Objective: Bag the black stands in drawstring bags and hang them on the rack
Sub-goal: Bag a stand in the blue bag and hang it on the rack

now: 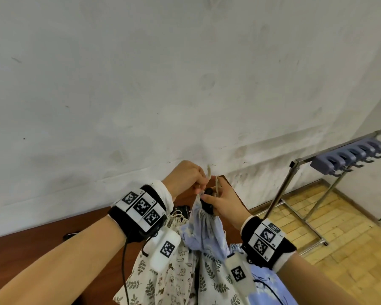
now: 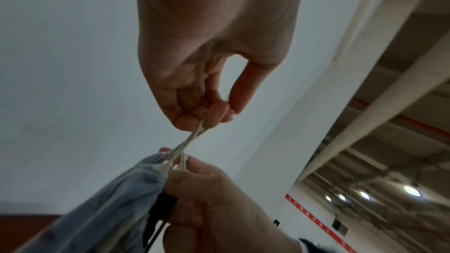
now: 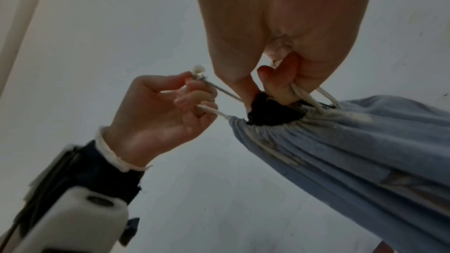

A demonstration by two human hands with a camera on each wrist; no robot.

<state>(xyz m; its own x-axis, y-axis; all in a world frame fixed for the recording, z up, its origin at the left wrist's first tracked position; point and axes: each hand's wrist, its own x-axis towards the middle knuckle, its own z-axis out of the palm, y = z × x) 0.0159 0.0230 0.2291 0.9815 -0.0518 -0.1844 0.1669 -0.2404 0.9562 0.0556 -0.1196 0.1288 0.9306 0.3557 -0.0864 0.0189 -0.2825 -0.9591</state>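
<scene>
The cream drawstring [image 3: 207,110] is pinched by the curled left hand [image 1: 186,176]; the blue bag's [image 3: 340,141] gathered neck and cords are gripped by the right hand [image 1: 221,202].

black stand [image 3: 268,112] mostly hidden in blue bag [image 3: 353,141]

The drawstring bag [image 1: 204,225] is light blue with pale patches, and its cords [image 3: 306,95] are cream. The stand [image 3: 270,112] poking out is black. Two other bags [image 1: 163,280] are cream with green leaves and little animals. The counter [image 1: 31,245] is reddish brown. The rack's hooks [image 1: 350,158] are purple-grey.
</scene>
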